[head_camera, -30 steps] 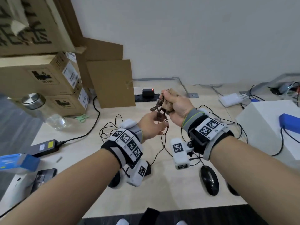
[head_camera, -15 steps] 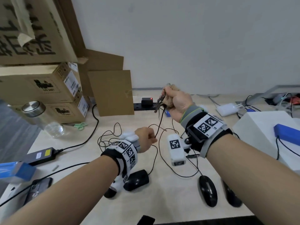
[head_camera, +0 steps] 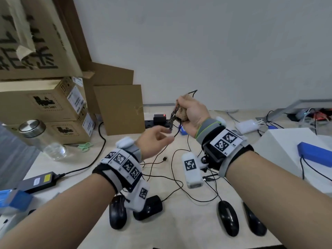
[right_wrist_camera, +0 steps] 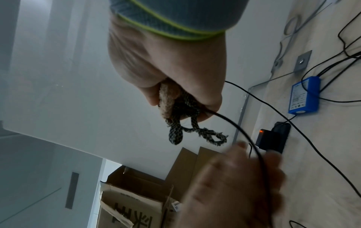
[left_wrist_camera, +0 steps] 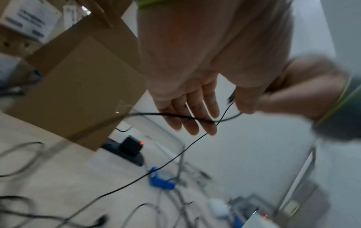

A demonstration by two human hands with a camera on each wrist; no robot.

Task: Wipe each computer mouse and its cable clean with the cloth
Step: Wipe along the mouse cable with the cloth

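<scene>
Right hand point(head_camera: 191, 114) raised, fisted around cloth point(right_wrist_camera: 167, 100).

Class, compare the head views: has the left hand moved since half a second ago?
Yes. The left hand has risen from low over the table toward the black charger, fingers opened.

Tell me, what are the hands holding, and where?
The right hand grips a bunched tan cloth wrapped around a thin black mouse cable near its end. The left hand is open, holding nothing.

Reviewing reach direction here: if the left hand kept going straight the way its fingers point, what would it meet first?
Most likely the thin black cable crossing its fingertips; the left hand is open, beyond it is the right hand gripping the cloth. Depth is unclear.
</scene>
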